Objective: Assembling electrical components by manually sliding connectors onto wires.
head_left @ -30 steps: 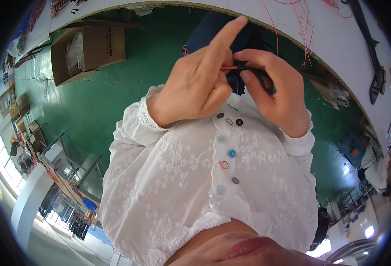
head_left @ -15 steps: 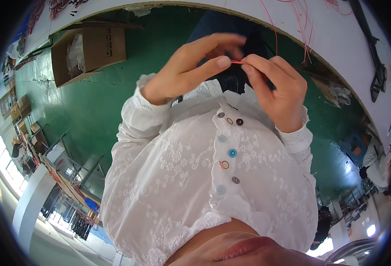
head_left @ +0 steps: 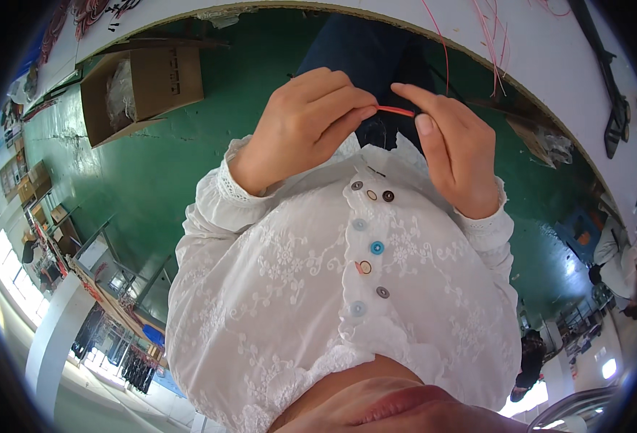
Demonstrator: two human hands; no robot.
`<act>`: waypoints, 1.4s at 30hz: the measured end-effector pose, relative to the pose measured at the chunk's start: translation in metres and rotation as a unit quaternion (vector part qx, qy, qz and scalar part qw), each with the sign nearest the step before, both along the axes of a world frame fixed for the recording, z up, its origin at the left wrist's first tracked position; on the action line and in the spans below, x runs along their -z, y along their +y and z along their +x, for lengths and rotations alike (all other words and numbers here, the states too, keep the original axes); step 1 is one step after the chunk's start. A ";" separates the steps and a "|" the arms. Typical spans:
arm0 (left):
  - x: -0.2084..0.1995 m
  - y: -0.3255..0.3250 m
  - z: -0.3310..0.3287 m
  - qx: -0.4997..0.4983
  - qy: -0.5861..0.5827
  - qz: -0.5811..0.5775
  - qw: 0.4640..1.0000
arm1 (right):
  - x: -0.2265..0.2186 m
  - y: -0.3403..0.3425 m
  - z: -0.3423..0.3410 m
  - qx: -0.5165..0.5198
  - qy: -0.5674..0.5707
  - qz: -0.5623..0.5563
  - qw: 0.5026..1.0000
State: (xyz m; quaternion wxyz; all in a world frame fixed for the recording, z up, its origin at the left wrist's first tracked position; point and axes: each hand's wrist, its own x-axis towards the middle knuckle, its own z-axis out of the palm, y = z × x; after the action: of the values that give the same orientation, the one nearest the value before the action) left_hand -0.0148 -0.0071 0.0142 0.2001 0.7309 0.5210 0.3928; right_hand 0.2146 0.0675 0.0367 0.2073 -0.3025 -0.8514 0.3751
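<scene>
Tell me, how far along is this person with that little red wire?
Done: one short red wire is off the white table and held between both hands. In hand: the left hand pinches one end and the right hand takes the other, over the white blouse. Left: more red wires lie loose on the table. What is being done to the wire is too small to tell.

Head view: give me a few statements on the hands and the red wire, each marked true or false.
1. Both hands pinch a short red wire between them. True.
2. The left hand takes the wire in a fingertip grip. True.
3. The right hand rests on the white table. False: it is raised at the wire.
4. The cardboard box stands on the table. False: it sits on the green floor.
5. The floor is grey. False: green.
</scene>
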 end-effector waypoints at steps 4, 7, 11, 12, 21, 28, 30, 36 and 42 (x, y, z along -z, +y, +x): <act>0.001 0.003 0.006 0.027 -0.017 0.008 0.999 | 0.009 -0.005 -0.009 0.001 0.026 -0.014 1.000; 0.006 0.003 0.005 0.023 -0.026 -0.037 0.999 | 0.016 -0.003 -0.015 -0.002 0.022 0.008 1.000; 0.003 0.000 0.004 0.031 -0.115 -0.123 0.985 | 0.034 -0.006 -0.024 0.029 0.114 0.073 0.990; 0.005 -0.001 0.001 0.040 -0.143 -0.152 0.977 | 0.028 -0.006 -0.024 0.012 0.067 0.070 0.995; 0.016 0.008 0.015 0.048 -0.152 -0.133 0.978 | 0.043 -0.005 -0.034 0.046 0.048 0.101 0.993; 0.032 0.006 -0.033 0.124 -0.127 -0.229 0.957 | 0.027 0.003 -0.006 0.101 0.043 -0.035 0.993; 0.032 0.000 -0.020 0.056 -0.189 -0.222 0.955 | 0.035 0.002 0.002 0.079 0.043 -0.038 0.995; 0.021 -0.001 -0.015 0.000 -0.079 -0.106 0.991 | 0.036 -0.002 0.004 0.074 0.051 -0.057 0.994; 0.016 0.003 -0.010 0.021 0.036 -0.032 0.999 | 0.025 -0.002 0.001 0.013 -0.022 -0.034 0.999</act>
State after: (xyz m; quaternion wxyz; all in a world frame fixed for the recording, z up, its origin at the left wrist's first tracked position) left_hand -0.0253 -0.0042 -0.0016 0.2128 0.7483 0.5248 0.3455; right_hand 0.2160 0.0657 0.0113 0.1832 -0.3284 -0.8384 0.3945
